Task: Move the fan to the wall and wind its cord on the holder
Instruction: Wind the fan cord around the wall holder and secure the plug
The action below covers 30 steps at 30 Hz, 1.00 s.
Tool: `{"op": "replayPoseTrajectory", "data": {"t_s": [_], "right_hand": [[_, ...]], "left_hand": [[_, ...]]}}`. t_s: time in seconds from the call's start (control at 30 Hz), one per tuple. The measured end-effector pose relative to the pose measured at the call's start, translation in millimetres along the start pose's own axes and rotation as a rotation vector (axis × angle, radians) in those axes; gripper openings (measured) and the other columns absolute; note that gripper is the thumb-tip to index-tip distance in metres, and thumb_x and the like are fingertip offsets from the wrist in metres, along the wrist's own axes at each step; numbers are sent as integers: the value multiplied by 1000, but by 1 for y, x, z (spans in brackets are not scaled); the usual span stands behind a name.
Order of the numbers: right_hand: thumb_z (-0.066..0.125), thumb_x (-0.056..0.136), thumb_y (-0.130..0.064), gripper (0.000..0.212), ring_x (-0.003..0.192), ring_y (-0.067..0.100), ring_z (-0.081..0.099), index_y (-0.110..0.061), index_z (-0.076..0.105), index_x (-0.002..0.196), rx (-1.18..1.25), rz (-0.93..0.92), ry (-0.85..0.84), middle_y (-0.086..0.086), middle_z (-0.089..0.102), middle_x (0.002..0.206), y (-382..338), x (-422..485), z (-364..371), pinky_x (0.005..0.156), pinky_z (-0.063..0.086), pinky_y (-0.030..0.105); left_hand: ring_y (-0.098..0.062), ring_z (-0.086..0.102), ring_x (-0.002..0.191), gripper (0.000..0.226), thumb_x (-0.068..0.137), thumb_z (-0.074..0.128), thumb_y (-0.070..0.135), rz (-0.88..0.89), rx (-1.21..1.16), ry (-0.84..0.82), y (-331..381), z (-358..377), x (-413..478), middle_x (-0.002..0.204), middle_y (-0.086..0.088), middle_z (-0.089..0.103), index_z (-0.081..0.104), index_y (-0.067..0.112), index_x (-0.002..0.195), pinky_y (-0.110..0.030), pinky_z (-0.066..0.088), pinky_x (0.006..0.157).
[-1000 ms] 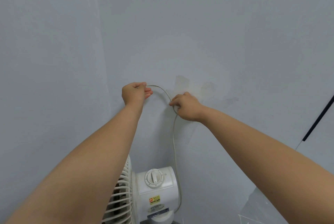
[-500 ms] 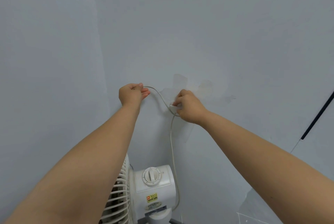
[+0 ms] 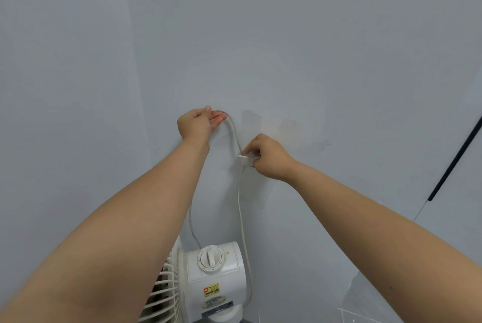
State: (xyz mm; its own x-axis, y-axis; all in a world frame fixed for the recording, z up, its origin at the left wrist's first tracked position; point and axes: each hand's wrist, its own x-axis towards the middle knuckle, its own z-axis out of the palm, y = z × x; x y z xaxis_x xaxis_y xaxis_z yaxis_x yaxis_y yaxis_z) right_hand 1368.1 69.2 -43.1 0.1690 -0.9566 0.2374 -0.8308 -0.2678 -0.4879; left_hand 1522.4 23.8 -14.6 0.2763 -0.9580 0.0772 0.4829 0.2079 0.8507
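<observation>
Firstly, left wall: plain grey; meets the back wall at a vertical corner edge, just left of the left hand.
Fan: white, bottom centre, close against the back wall and below both hands. Grille half hidden under the left forearm and cut off by the lower frame edge. Round dial on top of the housing.
Left hand: raised near the corner, back of the hand toward the camera. Grip narrow, thumb and curled fingers pinching the cord at the top of its arc.
Cord: pale. Arcs from the left grip rightward and down to the holder, then drops along the wall and curves in behind the right side of the fan housing. Thin dark line also hanging from beneath the left forearm to behind the dial; second run of cord or shadow, cannot tell.
Holder: small white block against the back wall, lower than the left hand, touching the cord. Fixing to the wall hidden by fingers.
Right hand: just right of the holder; grip closed on it, fingertips curled round its right end.
Back wall: wide open stretch above and to the right of both hands. Pale worn patches just above the right hand.
Dark strip: slanted, near the right frame edge, well apart from both hands.
Clear sheet: translucent, bottom right, beside the right forearm, edges cut by the frame; nature unclear.
</observation>
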Motion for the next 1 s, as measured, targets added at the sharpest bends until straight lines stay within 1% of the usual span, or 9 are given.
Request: {"op": "replayPoseTrajectory", "data": {"t_s": [0.07, 0.2, 0.27, 0.4, 0.5, 0.63, 0.73, 0.83, 1.0], "right_hand": [[54, 81, 4, 34, 95, 19, 54, -6, 58, 113, 228, 65, 69, 6, 55, 109, -2, -1, -1, 83, 52, 32], [43, 86, 13, 46, 80, 5, 58, -7, 49, 127, 684, 145, 110, 3, 61, 113, -10, 0, -10, 70, 48, 17], [43, 84, 16, 46, 70, 0, 57, -8, 53, 123, 748, 148, 64, 0, 62, 100, -16, 1, -16, 63, 46, 13], [64, 85, -8, 1, 55, 4, 53, -8, 63, 84, 503, 174, 183, 3, 61, 72, -21, 1, -27, 58, 45, 19], [62, 87, -23, 31, 50, 17, 63, 1, 63, 68, 292, 259, 422, 12, 68, 64, -14, 2, -33, 60, 54, 31], [55, 86, -24, 33, 65, 33, 69, -6, 56, 58, 205, 362, 564, 16, 65, 59, 6, -8, -39, 64, 55, 36], [55, 85, -26, 32, 66, 31, 66, -3, 60, 64, 188, 416, 628, 14, 67, 65, 17, -19, -35, 66, 54, 34], [55, 86, -27, 30, 69, 28, 62, -5, 61, 67, 250, 437, 660, 9, 66, 67, 18, -31, -26, 67, 50, 32], [52, 80, -23, 29, 65, 38, 67, 1, 58, 66, 463, 513, 681, 21, 68, 70, 21, -38, -18, 69, 58, 45]], "left_hand": [[-13, 69, 54, 18, 95, 49, 4, -4, -8, -97, 4, 8, -6, 75, -16, 64, 56, -2, 79, -20, 59, 67], [-10, 69, 54, 20, 96, 47, 6, 6, 61, -246, 10, 16, -13, 76, -15, 64, 56, -1, 80, -15, 56, 60], [-9, 68, 54, 20, 96, 48, 7, 8, 112, -269, 13, 15, -13, 75, -13, 64, 57, 1, 79, -14, 55, 58], [-9, 67, 49, 20, 93, 55, 13, 76, 343, -327, 15, 10, -15, 59, -3, 66, 60, 7, 75, -14, 53, 50], [-11, 64, 44, 18, 90, 59, 13, 89, 536, -428, 14, 13, -24, 54, -5, 65, 57, 9, 73, -17, 53, 46], [-9, 53, 33, 25, 87, 64, 18, 162, 1076, -560, 6, 14, -25, 50, -5, 60, 48, 15, 68, -16, 40, 38], [-14, 56, 53, 27, 85, 65, 28, 269, 1410, -529, -2, 9, -23, 66, -1, 60, 47, 20, 66, -21, 41, 56], [-21, 53, 80, 23, 84, 61, 24, 352, 1468, -392, -10, 6, -26, 85, 2, 56, 48, 22, 65, -28, 38, 68], [-24, 48, 72, 38, 88, 52, 25, 248, 1519, -338, -24, 1, -30, 62, 2, 45, 41, 17, 53, -26, 33, 59]]}}
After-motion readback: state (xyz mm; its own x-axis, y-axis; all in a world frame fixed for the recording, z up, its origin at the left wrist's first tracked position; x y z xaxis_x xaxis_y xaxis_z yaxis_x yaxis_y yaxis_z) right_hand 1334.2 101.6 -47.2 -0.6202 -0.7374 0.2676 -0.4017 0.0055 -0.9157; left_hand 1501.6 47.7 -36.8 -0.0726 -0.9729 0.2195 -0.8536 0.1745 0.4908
